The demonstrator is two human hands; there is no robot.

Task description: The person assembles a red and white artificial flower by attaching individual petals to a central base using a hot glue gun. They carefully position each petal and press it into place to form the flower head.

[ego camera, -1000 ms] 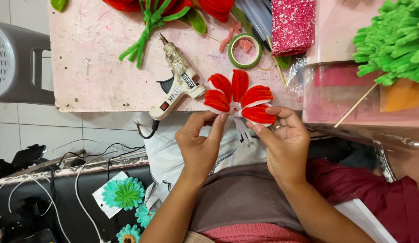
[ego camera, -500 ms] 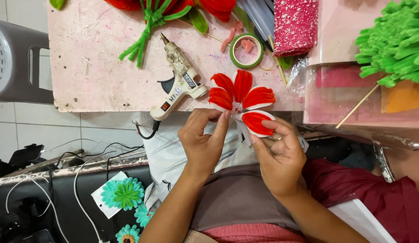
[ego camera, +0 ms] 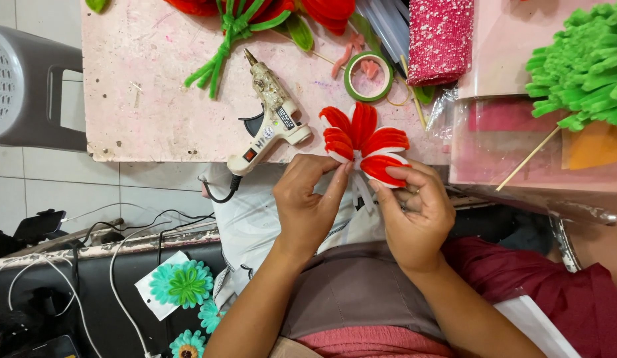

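Far to the left of your fingers stands a grey plastic stool [ego camera: 23, 86], beside the pink worktable [ego camera: 149, 113]. Below it, well left of your left forearm, lie teal paper flowers [ego camera: 179, 284] among white cables [ego camera: 89, 219].

On the table, up and to the left of your left fingertips, lies a bundle of green stems [ego camera: 219, 56]. Nearer, just up-left of those fingertips, rests a cream hot glue gun [ego camera: 269, 113], nozzle pointing away from you, its black cord dropping over the table edge.

Your left hand [ego camera: 308, 205] is curled, its fingers [ego camera: 335, 189] and thumb pinched closed on the white base under the red-and-white petal flower [ego camera: 363, 140]. The flower sits at the near edge of the table, directly above and between both sets of fingertips, petals fanned away from you.

Your right hand [ego camera: 414, 212] is also closed on the flower: its thumb and forefinger grip the lowest right petal, which lies against the fingertips.

Beyond the flower, above your fingers, lies a roll of green tape [ego camera: 368, 76]. Up and to the right of your right fingers lies a roll of pink beaded fabric [ego camera: 441, 40]. Further right, a thin wooden skewer [ego camera: 527, 159] slants across a clear plastic sheet [ego camera: 514, 146], and a mass of green fringed foam [ego camera: 584, 66] fills the far right corner.
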